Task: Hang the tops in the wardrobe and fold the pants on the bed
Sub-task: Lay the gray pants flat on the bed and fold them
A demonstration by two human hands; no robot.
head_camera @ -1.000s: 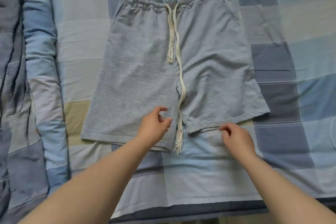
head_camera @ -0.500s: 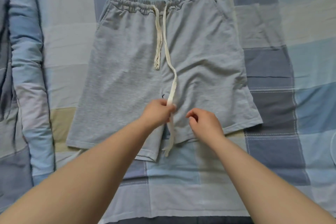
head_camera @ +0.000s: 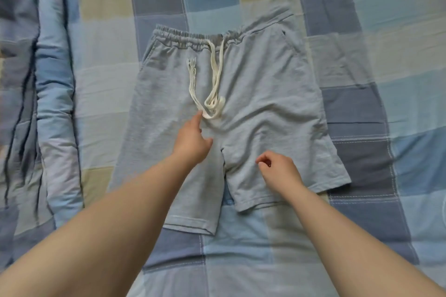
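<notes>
Grey shorts (head_camera: 260, 94) lie spread flat on the checked bedsheet (head_camera: 241, 248), waistband away from me. Their cream drawstring (head_camera: 213, 101) is gathered in a loose bunch on the front, below the waistband. My left hand (head_camera: 191, 140) reaches over the left leg with its index finger stretched out, the tip touching the bunched cord. My right hand (head_camera: 280, 170) hovers over the right leg near the crotch, fingers loosely curled and holding nothing.
A rolled blue and grey quilt (head_camera: 48, 103) runs along the left side of the bed. Checked sheet surrounds the shorts on the right and toward me.
The long cord end that hung down past the hem now lies bunched up on the shorts' front. My left hand has let it go and my right hand has drawn back.
</notes>
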